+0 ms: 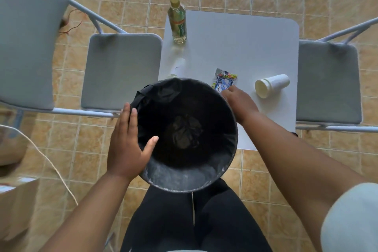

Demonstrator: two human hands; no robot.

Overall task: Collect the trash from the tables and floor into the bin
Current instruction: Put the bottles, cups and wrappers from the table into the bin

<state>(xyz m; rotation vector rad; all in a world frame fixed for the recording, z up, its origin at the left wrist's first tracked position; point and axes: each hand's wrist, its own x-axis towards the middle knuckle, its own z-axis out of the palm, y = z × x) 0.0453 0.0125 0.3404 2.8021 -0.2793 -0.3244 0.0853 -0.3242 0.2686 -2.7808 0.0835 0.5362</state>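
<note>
The round black bin, lined with crinkled plastic, is over the smooth white table's near edge. The left hand lies flat on the bin's left rim, fingers straight and thumb inside. At its far-right rim the right hand touches a shiny foil wrapper; I cannot tell if it grips it.

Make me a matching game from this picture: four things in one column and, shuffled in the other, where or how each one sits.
Things
1. bottle
2. white jar
3. wrapper
4. bin

Places or states
A. lying on its side on the table
B. lined with a black bag
C. standing upright at the table's far corner
D. at the fingertips of the right hand

Pairs: 1-C, 2-A, 3-D, 4-B
</note>
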